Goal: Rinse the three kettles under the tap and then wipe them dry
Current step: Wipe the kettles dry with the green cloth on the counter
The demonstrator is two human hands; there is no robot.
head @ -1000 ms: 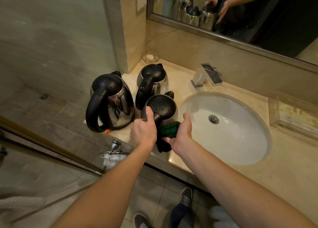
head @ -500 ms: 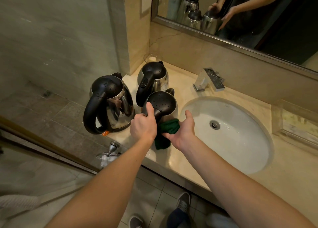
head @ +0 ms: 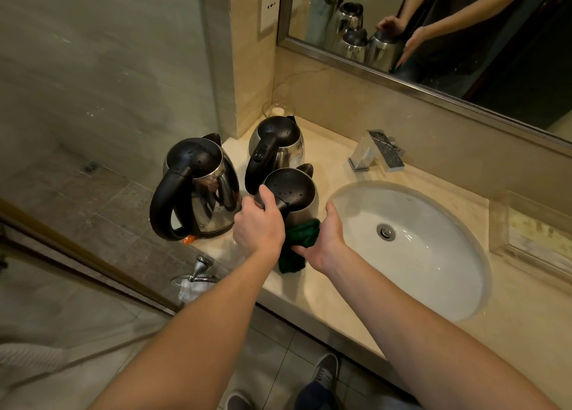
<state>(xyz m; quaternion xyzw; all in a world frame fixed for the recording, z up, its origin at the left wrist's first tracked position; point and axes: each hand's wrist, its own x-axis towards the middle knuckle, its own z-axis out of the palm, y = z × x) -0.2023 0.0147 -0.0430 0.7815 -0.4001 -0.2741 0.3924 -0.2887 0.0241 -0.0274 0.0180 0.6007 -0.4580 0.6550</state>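
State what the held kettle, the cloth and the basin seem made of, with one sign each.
Front kettle: mirror-bright body, probably stainless steel; matte black lid, apparently plastic. Green cloth: soft, fuzzy fabric, perhaps microfibre. Sink basin: glossy white with highlights, likely glazed ceramic.

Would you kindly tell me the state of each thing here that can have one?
Front kettle, lid shut, upright, beaded with drops, gripped by the left hand.
Left kettle, lid shut, upright, wet.
Back kettle, lid shut, upright, wet.
Green cloth, bunched, held by the right hand against the front kettle.
Tap, off.
Sink, no pooled water.
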